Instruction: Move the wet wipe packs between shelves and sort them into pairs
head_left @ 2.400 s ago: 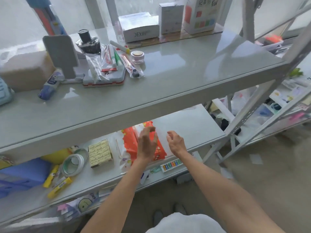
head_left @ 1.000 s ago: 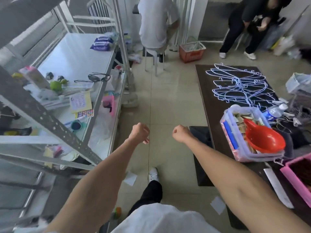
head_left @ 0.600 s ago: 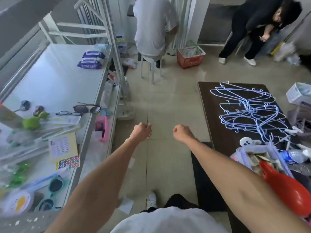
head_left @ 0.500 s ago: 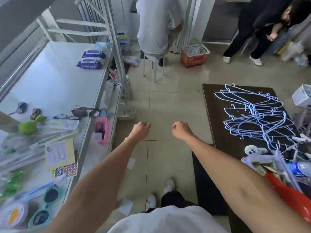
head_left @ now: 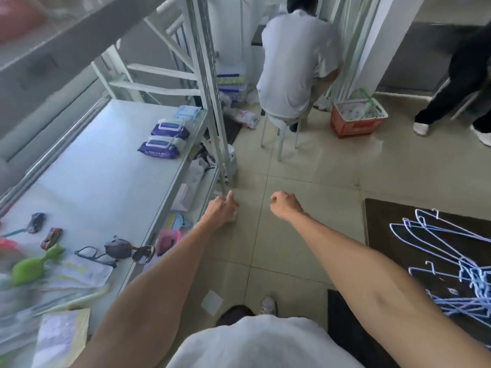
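Two purple wet wipe packs lie one behind the other near the front edge of the white shelf (head_left: 87, 181): the nearer purple pack (head_left: 159, 149) and the farther purple pack (head_left: 170, 130). A pale blue pack (head_left: 188, 112) sits beyond them by the shelf post. My left hand (head_left: 221, 207) and my right hand (head_left: 284, 205) are held out over the floor, well short of the packs. Both hands are curled into loose fists with nothing in them.
Sunglasses (head_left: 130, 252), spectacles, a green toy (head_left: 33, 265) and papers lie on the near part of the shelf. A metal shelf post (head_left: 212, 102) stands ahead. A person sits on a stool (head_left: 281, 128) beyond. A dark table with blue hangers (head_left: 438, 251) is at the right.
My hands left the orange packs on the earlier lower shelf. I turned and walked along the aisle; the purple packs are now closer. Both hands stayed curled.
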The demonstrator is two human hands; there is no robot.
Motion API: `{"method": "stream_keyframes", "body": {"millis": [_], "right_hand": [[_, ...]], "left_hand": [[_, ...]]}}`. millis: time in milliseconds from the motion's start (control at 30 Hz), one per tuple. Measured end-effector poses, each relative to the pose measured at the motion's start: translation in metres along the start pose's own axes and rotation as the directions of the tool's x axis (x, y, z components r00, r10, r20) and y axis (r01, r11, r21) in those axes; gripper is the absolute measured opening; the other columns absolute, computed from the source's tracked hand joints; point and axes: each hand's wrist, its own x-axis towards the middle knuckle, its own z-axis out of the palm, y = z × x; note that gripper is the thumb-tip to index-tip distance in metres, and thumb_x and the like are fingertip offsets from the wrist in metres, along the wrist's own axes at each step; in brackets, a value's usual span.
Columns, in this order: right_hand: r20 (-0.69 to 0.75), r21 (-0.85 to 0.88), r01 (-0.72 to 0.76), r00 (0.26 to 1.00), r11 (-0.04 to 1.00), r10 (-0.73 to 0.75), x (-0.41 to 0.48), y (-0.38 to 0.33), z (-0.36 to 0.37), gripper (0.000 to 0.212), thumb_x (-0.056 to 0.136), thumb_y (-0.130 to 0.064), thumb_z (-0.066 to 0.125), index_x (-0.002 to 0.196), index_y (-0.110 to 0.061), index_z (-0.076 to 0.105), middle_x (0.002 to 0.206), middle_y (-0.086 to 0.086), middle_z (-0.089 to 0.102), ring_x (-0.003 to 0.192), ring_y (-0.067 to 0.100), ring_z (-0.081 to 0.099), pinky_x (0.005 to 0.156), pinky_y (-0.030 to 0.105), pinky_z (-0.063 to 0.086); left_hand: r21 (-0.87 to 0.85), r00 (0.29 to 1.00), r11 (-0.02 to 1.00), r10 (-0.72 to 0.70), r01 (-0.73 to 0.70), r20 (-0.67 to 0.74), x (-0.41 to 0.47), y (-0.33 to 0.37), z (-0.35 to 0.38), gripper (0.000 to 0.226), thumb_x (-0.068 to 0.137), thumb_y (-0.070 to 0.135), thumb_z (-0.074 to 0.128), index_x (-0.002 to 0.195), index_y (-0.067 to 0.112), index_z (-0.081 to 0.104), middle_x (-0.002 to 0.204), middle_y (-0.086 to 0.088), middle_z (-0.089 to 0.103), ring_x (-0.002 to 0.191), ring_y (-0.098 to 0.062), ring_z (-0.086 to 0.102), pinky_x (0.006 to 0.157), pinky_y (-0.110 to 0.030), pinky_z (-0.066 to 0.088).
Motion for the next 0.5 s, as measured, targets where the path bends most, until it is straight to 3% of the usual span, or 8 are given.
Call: {"method": "stream_keyframes", "body": {"millis": [100,233,367,500], "right_hand": [[0.027,-0.028,0.061,0.998,0.998,-0.060,0.049,-0.025,-0.014,0.038,0.092,-0.017,0.056,0.128,-0.015,0.069,0.137,0.019,0.066,0.128,0.036,0.060,0.108,0.036,0.050],[0.061,-0.060,0.133,0.990,0.989,-0.130,0.113,-0.058,-0.027,0.040,0.094,-0.016,0.056,0.132,-0.016,0.068,0.138,0.016,0.066,0.130,0.034,0.060,0.107,0.036,0.049],[0.091,-0.109,0.179,0.981,0.978,-0.170,0.181,-0.086,-0.041,0.040,0.096,-0.018,0.056,0.134,-0.016,0.068,0.139,0.015,0.067,0.129,0.034,0.061,0.107,0.035,0.049],[0.138,-0.132,0.226,0.968,0.965,-0.208,0.243,-0.114,-0.063,0.038,0.096,-0.016,0.057,0.133,-0.015,0.070,0.136,0.012,0.070,0.128,0.034,0.062,0.107,0.035,0.049]], "left_hand": [[-0.016,1.000,1.000,-0.002,0.002,0.013,0.032,0.013,-0.011,0.046,0.110,0.041,0.030,0.083,0.021,0.063,0.103,-0.011,0.074,0.099,-0.029,0.068,0.094,-0.038,0.051],[0.013,0.999,1.000,0.012,-0.013,0.052,0.094,0.008,-0.021,0.062,0.090,0.035,0.026,0.117,-0.004,0.065,0.113,-0.026,0.074,0.108,-0.042,0.069,0.095,-0.053,0.054],[0.043,0.997,0.996,-0.076,0.075,0.021,0.163,0.020,-0.032,0.038,0.106,0.022,0.041,0.116,-0.002,0.068,0.122,-0.025,0.069,0.116,-0.039,0.065,0.101,-0.046,0.052],[0.043,0.990,0.992,-0.123,0.120,0.062,0.234,0.028,-0.041,0.037,0.093,0.024,0.050,0.107,-0.002,0.073,0.110,-0.021,0.073,0.105,-0.037,0.071,0.092,-0.044,0.058]]}}
